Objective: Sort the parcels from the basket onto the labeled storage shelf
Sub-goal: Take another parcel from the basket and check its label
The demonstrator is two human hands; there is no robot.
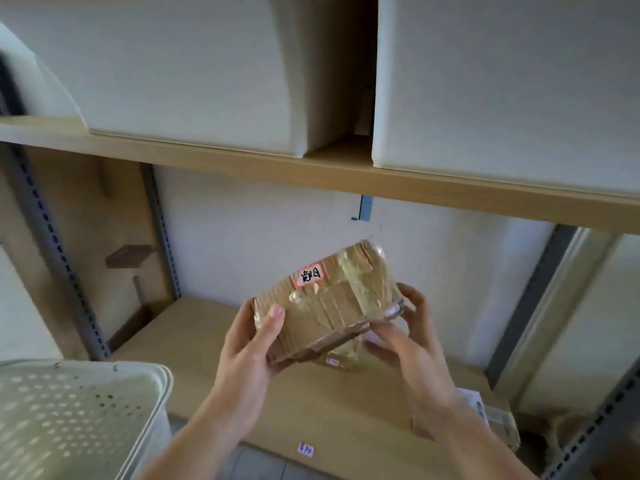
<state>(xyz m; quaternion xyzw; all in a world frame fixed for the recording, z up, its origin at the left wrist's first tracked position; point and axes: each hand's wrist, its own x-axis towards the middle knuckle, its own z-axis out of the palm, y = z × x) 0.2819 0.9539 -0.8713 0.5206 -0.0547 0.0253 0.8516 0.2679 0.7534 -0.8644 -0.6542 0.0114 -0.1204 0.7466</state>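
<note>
You've got the taped cardboard parcel (322, 306) up over the lower shelf (207, 341), tilted so its sticker (309, 274) faces you, probably to read it. Left hand (254, 344) and right hand (408, 337) fingers clasp its ends; basket (79, 410) sits lower left.

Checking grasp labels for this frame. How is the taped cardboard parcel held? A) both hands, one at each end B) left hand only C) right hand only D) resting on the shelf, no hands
A: the left hand has its thumb over the near-left end of the taped cardboard parcel, and the right hand curls round its right end, holding it above the lower shelf board.
</note>
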